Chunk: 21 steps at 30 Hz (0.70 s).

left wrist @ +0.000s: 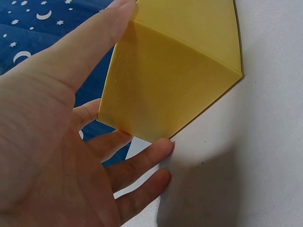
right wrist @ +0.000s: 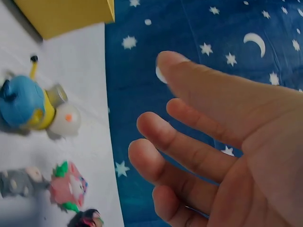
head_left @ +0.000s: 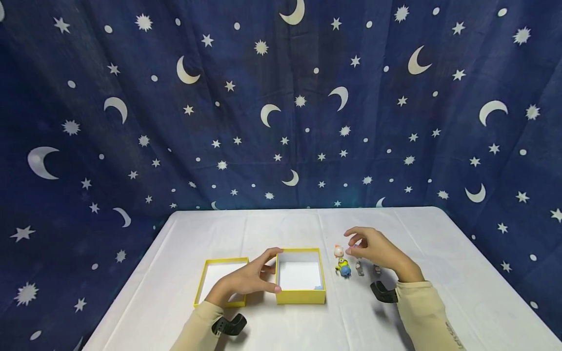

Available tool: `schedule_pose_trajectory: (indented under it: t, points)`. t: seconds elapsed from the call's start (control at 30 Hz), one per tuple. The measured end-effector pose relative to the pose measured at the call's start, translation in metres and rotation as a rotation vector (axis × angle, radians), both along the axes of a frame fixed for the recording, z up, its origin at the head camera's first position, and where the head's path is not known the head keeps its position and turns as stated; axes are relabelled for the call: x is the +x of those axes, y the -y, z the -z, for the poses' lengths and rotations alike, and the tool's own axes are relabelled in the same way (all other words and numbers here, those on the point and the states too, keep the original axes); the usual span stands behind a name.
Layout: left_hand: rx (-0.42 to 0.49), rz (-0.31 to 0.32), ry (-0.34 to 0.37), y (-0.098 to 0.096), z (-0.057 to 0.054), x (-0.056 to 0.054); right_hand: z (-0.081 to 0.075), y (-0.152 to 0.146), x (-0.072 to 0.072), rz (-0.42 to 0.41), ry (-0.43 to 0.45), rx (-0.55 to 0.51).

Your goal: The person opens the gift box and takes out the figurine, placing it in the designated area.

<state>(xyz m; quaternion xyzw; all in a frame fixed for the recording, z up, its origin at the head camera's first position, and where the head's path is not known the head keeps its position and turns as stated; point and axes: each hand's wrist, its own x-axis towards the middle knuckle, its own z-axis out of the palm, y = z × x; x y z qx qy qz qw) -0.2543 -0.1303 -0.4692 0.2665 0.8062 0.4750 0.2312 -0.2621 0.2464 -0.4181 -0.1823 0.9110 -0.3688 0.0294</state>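
My left hand (head_left: 247, 278) grips the open yellow box (head_left: 300, 297) by its left side, thumb at the near corner and fingers at the far one. A small light-blue thing (head_left: 318, 287) lies in the box's near right corner. Above some small toys hovers my right hand (head_left: 372, 247), fingers loosely bent and nothing held. Beneath or beside it are a yellow-and-blue minion figure (head_left: 343, 268), a white figure with orange (head_left: 338, 251), a grey figure (head_left: 359, 268), a pink figure with green (right wrist: 68, 187) and a dark-haired figure (right wrist: 86, 219).
Left of the box lies a shallow yellow-rimmed lid (head_left: 201, 282), inside up, partly behind my left hand. A white cloth (head_left: 281, 331) covers the table. Behind it hangs a dark blue curtain (head_left: 263, 136) with moons and stars.
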Motion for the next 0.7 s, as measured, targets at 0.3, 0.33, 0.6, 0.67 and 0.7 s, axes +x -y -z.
schedule_pose_trajectory:
  t: [0.3,0.33,0.6,0.67,0.7]
  points:
    - [-0.020,-0.009,0.004,-0.001,-0.003,0.001,0.003,0.021,0.001,0.009,-0.015,0.032]
    - [-0.023,-0.012,0.003,-0.001,-0.003,0.001,0.004,0.023,0.001,-0.001,-0.022,0.026]
    - [-0.029,-0.018,0.005,-0.001,-0.002,0.001,0.006,0.045,0.005,-0.135,-0.038,-0.046]
    - [-0.025,-0.017,0.004,-0.001,-0.002,0.002,0.008,0.049,0.007,-0.168,-0.039,-0.065]
    - [-0.020,-0.016,0.006,-0.002,-0.002,0.002,0.008,0.051,0.008,-0.181,-0.034,-0.071]
